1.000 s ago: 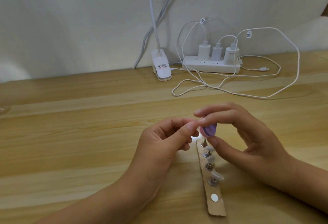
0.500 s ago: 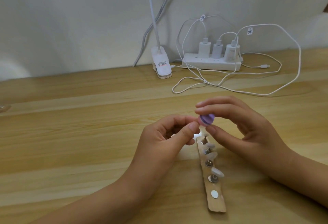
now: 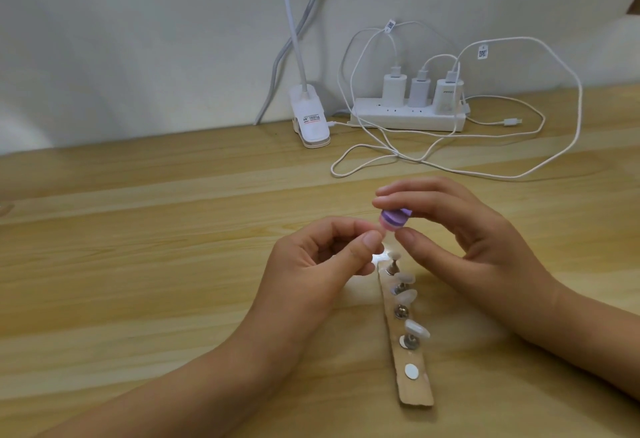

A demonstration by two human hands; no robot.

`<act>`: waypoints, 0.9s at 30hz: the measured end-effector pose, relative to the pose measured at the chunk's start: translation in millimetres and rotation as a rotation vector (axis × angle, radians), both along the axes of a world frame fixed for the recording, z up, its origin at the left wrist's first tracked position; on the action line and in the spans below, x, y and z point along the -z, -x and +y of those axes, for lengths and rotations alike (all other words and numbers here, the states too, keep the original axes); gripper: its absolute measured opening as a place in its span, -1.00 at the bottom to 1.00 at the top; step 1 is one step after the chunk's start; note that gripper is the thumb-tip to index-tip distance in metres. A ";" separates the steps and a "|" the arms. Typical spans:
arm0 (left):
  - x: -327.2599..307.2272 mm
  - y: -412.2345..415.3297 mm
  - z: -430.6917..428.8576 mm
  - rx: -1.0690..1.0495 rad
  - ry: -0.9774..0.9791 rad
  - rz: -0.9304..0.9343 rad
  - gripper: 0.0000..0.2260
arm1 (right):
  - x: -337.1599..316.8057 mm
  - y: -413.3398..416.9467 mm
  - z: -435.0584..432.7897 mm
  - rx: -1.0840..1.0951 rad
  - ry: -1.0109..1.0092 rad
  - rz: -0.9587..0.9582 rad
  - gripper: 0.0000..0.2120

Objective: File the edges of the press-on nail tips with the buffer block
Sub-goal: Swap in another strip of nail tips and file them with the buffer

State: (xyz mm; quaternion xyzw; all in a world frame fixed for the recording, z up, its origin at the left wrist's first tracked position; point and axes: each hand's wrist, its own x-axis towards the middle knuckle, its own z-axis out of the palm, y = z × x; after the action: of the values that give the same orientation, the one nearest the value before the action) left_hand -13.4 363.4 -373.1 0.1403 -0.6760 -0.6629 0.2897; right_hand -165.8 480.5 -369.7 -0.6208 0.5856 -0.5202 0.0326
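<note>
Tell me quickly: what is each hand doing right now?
Left hand: closed, thumb and forefinger pinching something small, probably a nail tip, hidden by the fingers.
Right hand: closed on the purple buffer block, held between fingers and thumb.

Table (image 3: 138, 264) lies open beside the left hand (image 3: 322, 264); cables (image 3: 408, 158), power strip (image 3: 408, 118) crowd behind.

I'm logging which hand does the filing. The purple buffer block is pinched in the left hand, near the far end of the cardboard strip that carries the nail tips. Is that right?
One thing is wrong. The head view shows the purple buffer block pinched in the right hand, not the left hand. The rest holds: it is near the far end of the cardboard strip that carries the nail tips.
</note>
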 end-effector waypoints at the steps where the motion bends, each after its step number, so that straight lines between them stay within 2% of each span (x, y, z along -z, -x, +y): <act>1: -0.2 -0.2 0.1 0.006 0.005 0.002 -0.92 | 0.2 0.4 0.0 -0.011 0.002 -0.015 -0.74; 7: -0.2 -0.2 -1.5 -0.003 0.011 0.006 -0.94 | -0.2 1.6 0.5 -0.070 0.001 -0.155 -0.78; 11: 0.1 0.7 -3.0 -0.011 -0.019 -0.001 -0.92 | 1.3 -2.3 -0.2 -0.089 0.004 -0.079 -0.77; 14: 0.8 0.8 -2.6 -0.028 -0.041 0.002 -0.93 | 0.5 1.4 0.4 -0.053 0.006 -0.127 -0.76; 18: -0.2 1.5 -1.6 -0.015 -0.066 0.022 -0.93 | 1.3 -1.8 -0.2 -0.059 0.033 -0.003 -0.77; 22: -3.5 1.6 -5.7 -0.038 -0.151 0.087 -0.94 | 1.1 5.1 1.1 0.011 -0.043 -0.138 -0.79; 24: -5.4 0.9 -5.8 -0.047 -0.128 0.115 -0.97 | -0.2 3.4 4.4 -0.051 -0.027 -0.206 -0.80; 27: -6.4 -0.6 -3.6 -0.049 -0.062 0.139 -0.91 | -2.2 -4.9 5.1 -0.134 -0.055 -0.180 -0.80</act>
State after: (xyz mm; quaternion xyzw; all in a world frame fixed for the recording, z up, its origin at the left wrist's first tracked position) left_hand -12.7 359.8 -366.7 0.1192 -0.6297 -0.6845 0.3474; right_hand -160.9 485.5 -367.5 -0.6082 0.5513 -0.5544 0.1369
